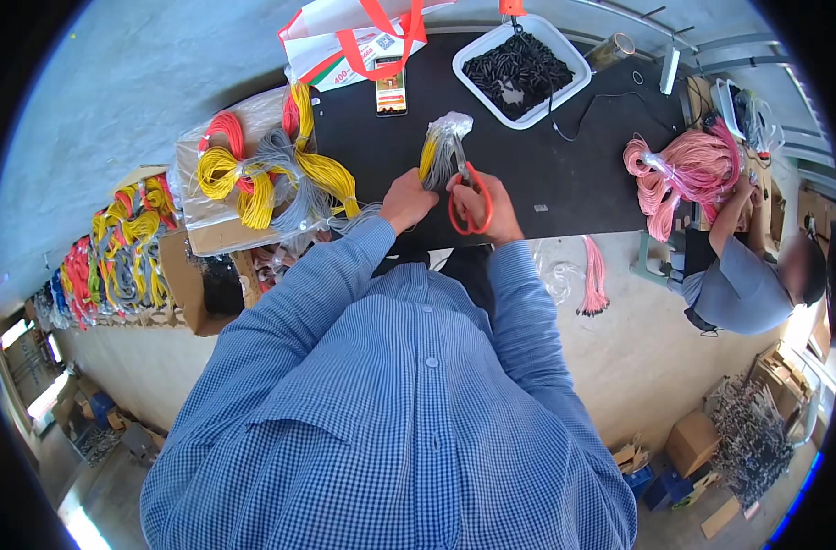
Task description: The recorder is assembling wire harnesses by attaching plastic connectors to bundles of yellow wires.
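My left hand (407, 200) grips a bundle of yellow and grey wires (439, 154) wrapped in a clear plastic bag, held above the black table (564, 174). My right hand (491, 203) holds red-handled scissors (469, 203), fingers through the loops, with the blades pointing up into the plastic at the bundle. Both hands are close together at the table's near edge.
Coils of yellow, grey and red wire (262, 174) lie on the left of the table, with more on boxes (124, 247) further left. A white tray of black parts (520, 69), a phone (391, 87) and a white bag (344, 37) sit at the back. A seated person (743, 280) handles pink wires (684, 170) at the right.
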A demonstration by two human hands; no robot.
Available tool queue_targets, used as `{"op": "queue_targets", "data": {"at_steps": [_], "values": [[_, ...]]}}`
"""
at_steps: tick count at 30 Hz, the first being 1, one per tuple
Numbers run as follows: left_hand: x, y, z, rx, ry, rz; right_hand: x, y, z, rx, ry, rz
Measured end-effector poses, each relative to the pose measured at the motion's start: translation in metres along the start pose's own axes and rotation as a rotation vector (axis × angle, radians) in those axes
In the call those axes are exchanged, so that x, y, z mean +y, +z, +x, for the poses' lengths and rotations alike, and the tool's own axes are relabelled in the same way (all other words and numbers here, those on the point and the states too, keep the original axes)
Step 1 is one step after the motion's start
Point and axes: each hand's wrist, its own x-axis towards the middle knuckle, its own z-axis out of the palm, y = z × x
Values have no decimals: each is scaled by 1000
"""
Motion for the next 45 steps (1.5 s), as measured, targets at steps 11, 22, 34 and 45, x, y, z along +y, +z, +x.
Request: {"op": "queue_targets", "data": {"at_steps": [11, 22, 34, 45], "values": [[1, -7, -3, -25, -28, -13, -20, -6, -4, -123, -42, -129], [-2, -4, -5, -9, -19, 7, -32, -2, -9, -141, 48, -197], [-5, -5, -7, 7, 8, -21, -11, 19, -4, 51, -26, -215], [-7, 0, -5, -31, -4, -9, 11, 28, 0, 299, -262, -466]]}}
